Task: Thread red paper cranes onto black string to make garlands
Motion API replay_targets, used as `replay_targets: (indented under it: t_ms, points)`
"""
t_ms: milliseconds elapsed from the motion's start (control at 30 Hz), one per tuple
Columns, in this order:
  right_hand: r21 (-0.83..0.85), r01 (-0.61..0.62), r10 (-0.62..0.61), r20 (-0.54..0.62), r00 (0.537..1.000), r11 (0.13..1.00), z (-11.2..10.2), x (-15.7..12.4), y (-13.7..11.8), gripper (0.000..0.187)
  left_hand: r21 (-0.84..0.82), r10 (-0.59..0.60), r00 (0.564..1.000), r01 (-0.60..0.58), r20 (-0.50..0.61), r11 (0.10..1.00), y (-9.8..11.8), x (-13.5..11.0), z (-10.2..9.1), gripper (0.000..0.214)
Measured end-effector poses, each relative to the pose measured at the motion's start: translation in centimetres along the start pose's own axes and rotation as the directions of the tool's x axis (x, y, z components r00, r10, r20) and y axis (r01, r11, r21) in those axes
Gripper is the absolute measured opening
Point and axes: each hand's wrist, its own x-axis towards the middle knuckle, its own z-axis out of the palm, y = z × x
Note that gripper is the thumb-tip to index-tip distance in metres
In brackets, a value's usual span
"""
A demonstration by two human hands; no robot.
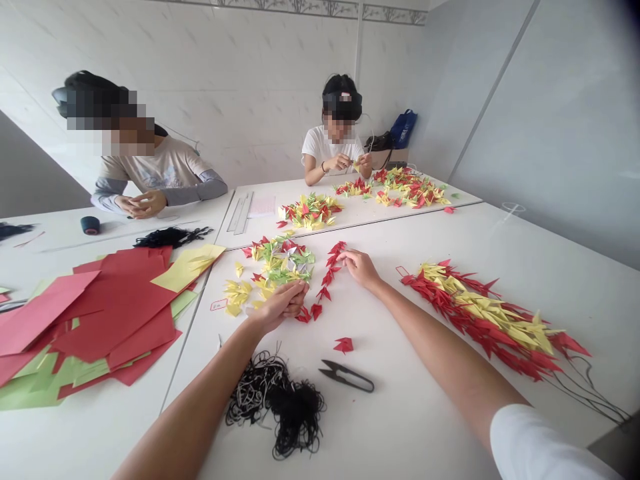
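Observation:
A string of red folded paper cranes [327, 275] curves across the white table between my two hands. My right hand [361, 268] has its fingers curled together at the far end of the string, touching the red cranes there. My left hand [285, 303] is closed in a fist beside the near end, with red cranes just under it; what its fingers hold is hidden. Beyond my left hand lies a loose pile of green, yellow and red cranes [283, 260]. Closer to me are a single red crane [344, 345] and black thread snips [347, 376].
Tangled black cords [295, 407] lie between my forearms. Strung red and yellow cranes [480, 310] lie at right, coloured paper sheets [120, 307] at left. Across the table two people sit; one handles a yellow piece near crane piles [310, 212]. Rulers [240, 213] lie far left.

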Motion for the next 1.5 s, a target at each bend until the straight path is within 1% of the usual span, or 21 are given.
replay_targets:
  t_ms: [100,267,400,500,567,633,667,733,800,867,900,967,1033,1067,1100,1133,1167,1267,1367,1433,1500]
  points:
    - [-0.011,0.051,-0.050,0.031,0.998,0.999,-0.1,-0.1,-0.8,0.033,0.001,0.005,1.000,-0.005,0.003,1.000,0.0,0.0,-0.1,0.038]
    - [-0.036,0.149,-0.145,0.098,0.985,0.988,0.0,-0.4,-1.7,0.017,0.000,0.007,1.000,-0.007,0.015,1.000,-0.2,0.1,-0.2,0.037]
    - [-0.060,0.201,-0.193,0.114,0.974,0.978,0.0,-0.7,-2.1,0.021,-0.003,0.005,1.000,-0.005,0.018,1.000,-0.2,0.1,-0.2,0.036]
    - [-0.086,0.296,-0.286,0.117,0.951,0.951,-0.2,-0.9,-2.6,0.021,-0.004,0.003,1.000,-0.003,0.018,1.000,-0.2,0.0,-0.2,0.036]
    - [-0.080,0.390,-0.378,0.135,0.916,0.917,-0.2,-1.1,-3.0,0.022,-0.013,0.002,1.000,-0.002,0.014,1.000,-0.1,0.0,-0.1,0.036]
    - [-0.076,0.485,-0.471,0.145,0.870,0.871,0.0,-1.2,-3.4,0.031,-0.025,0.001,1.000,-0.001,0.008,1.000,-0.1,0.0,0.0,0.034]
    - [-0.089,0.530,-0.515,0.147,0.844,0.843,0.2,-1.2,-3.6,0.035,-0.032,0.001,1.000,0.000,0.005,1.000,-0.1,0.0,0.0,0.033]
    - [-0.139,0.601,-0.580,0.166,0.798,0.787,0.5,-1.3,-3.9,0.036,-0.043,-0.001,1.000,0.001,0.006,0.999,-0.1,0.1,-0.1,0.032]
    - [-0.180,0.635,-0.607,0.190,0.772,0.751,0.7,-1.5,-4.3,0.036,-0.057,0.000,1.000,0.001,0.010,0.998,-0.1,0.1,-0.1,0.031]
    - [-0.178,0.665,-0.634,0.203,0.746,0.726,1.0,-1.8,-5.0,0.038,-0.079,0.003,1.000,-0.002,0.012,0.997,-0.2,0.1,-0.2,0.032]
    - [-0.163,0.688,-0.657,0.207,0.725,0.707,1.2,-2.0,-5.5,0.041,-0.093,0.007,1.000,-0.006,0.011,0.996,-0.3,0.2,-0.3,0.032]
    - [-0.128,0.749,-0.715,0.229,0.660,0.650,1.7,-2.5,-6.6,0.045,-0.119,0.020,1.000,-0.020,0.002,0.993,-0.4,0.2,-0.3,0.033]
    - [-0.127,0.802,-0.753,0.284,0.593,0.584,2.3,-2.8,-7.6,0.041,-0.137,0.037,0.999,-0.038,-0.010,0.990,-0.5,0.3,-0.4,0.034]
    - [-0.145,0.817,-0.756,0.316,0.573,0.558,2.6,-2.8,-8.0,0.039,-0.144,0.044,0.999,-0.046,-0.016,0.989,-0.5,0.3,-0.4,0.035]
    - [-0.172,0.823,-0.750,0.343,0.565,0.541,2.8,-2.7,-8.1,0.037,-0.150,0.049,0.999,-0.052,-0.019,0.987,-0.6,0.3,-0.4,0.034]
    - [-0.205,0.821,-0.739,0.360,0.570,0.533,2.9,-2.6,-8.1,0.036,-0.153,0.052,0.998,-0.055,-0.020,0.987,-0.5,0.3,-0.4,0.034]
    - [-0.239,0.810,-0.723,0.366,0.586,0.535,2.9,-2.4,-7.9,0.036,-0.156,0.054,0.998,-0.056,-0.018,0.986,-0.5,0.3,-0.4,0.033]
    - [-0.319,0.755,-0.674,0.340,0.656,0.573,2.3,-1.7,-6.7,0.034,-0.162,0.058,0.998,-0.058,-0.003,0.985,-0.4,0.2,-0.4,0.030]
    - [-0.349,0.710,-0.645,0.299,0.703,0.612,1.5,-1.5,-6.0,0.035,-0.177,0.064,0.998,-0.062,0.006,0.982,-0.4,0.1,-0.4,0.029]
    - [-0.327,0.698,-0.641,0.277,0.716,0.637,1.3,-1.7,-6.3,0.038,-0.193,0.071,0.998,-0.070,-0.002,0.979,-0.4,0.2,-0.4,0.029]
    - [-0.288,0.701,-0.644,0.276,0.713,0.653,1.6,-2.0,-7.1,0.044,-0.205,0.079,0.997,-0.081,-0.017,0.976,-0.5,0.2,-0.4,0.031]
